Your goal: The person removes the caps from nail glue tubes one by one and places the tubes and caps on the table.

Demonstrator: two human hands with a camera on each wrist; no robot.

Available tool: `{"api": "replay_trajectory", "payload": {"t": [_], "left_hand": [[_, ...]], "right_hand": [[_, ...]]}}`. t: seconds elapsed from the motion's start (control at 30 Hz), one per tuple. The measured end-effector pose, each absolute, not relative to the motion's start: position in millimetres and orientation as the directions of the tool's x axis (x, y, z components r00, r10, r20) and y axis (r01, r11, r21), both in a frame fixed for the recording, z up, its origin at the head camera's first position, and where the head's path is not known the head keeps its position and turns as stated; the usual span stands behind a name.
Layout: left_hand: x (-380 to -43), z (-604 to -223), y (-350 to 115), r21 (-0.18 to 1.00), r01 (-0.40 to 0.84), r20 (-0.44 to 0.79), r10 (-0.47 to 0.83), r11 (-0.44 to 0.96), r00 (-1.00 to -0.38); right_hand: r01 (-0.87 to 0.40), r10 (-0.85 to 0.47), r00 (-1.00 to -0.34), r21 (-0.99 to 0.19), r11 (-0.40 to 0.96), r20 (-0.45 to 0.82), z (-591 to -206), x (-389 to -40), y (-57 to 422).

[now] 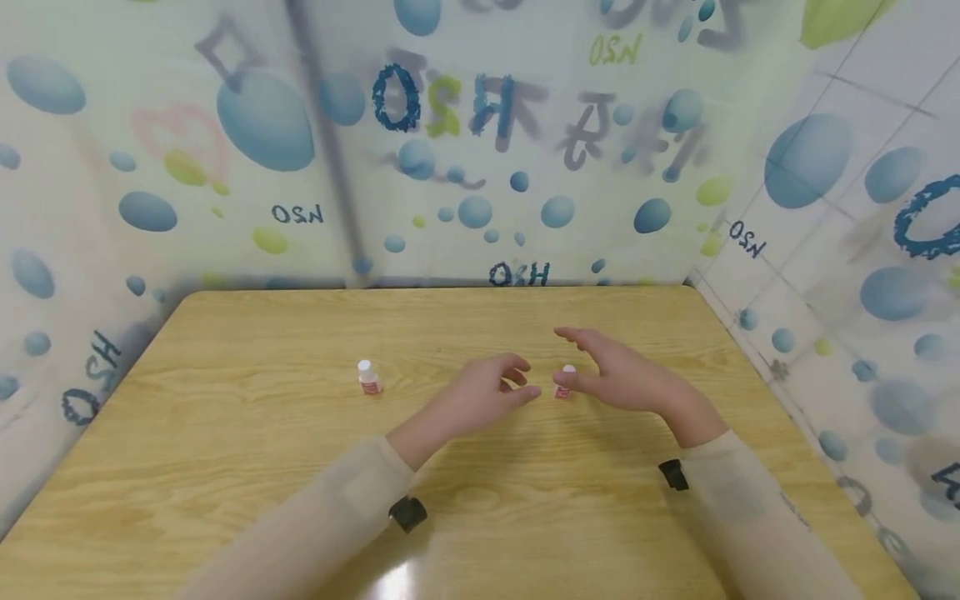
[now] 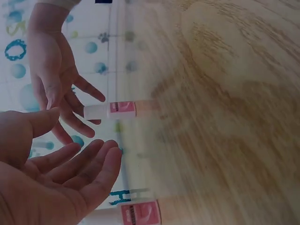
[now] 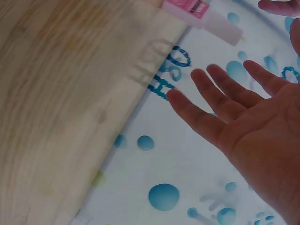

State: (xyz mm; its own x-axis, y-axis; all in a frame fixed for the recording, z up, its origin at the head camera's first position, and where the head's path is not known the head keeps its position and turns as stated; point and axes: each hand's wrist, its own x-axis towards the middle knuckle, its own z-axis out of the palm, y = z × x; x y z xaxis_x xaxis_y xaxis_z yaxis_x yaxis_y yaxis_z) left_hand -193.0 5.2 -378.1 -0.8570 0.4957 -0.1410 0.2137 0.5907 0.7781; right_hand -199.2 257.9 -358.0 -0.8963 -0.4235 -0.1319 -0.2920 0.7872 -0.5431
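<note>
Two small white bottles with pink labels stand upright on the wooden table. The left bottle (image 1: 370, 382) is well to the left of both hands. The right bottle (image 1: 562, 392) stands between them, partly covered by the right thumb in the head view. My left hand (image 1: 491, 393) hovers with loosely bent fingers and an empty palm, left of that bottle. My right hand (image 1: 633, 373) has its fingers spread and extended, and nothing is in it. In the right wrist view a pink-labelled bottle (image 3: 187, 11) shows beyond the right hand's fingertips (image 3: 176, 97).
The wooden table (image 1: 247, 467) has its far edge against a back wall (image 1: 480, 242) with blue and green drop prints and lettering. A similar wall (image 1: 817, 333) runs along the right side. Dark bands (image 1: 408, 513) show at both sleeves.
</note>
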Motion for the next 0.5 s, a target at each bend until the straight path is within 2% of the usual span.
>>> {"api": "replay_trajectory", "payload": {"t": [0.27,0.5], "left_hand": [[-201.8,-397.1,24.9,0.846,0.144,-0.114,0.439,0.513,-0.891],[-204.1,-406.3,42.4,0.878,0.059,-0.125,0.348,0.475,-0.929]], "right_hand": [[-0.281,-0.445,-0.878,-0.563,0.777,-0.176,-374.3,-209.8,266.6],[-0.270,-0.424,-0.891,-0.561,0.782,-0.163,-383.1,-213.4,268.9]]}}
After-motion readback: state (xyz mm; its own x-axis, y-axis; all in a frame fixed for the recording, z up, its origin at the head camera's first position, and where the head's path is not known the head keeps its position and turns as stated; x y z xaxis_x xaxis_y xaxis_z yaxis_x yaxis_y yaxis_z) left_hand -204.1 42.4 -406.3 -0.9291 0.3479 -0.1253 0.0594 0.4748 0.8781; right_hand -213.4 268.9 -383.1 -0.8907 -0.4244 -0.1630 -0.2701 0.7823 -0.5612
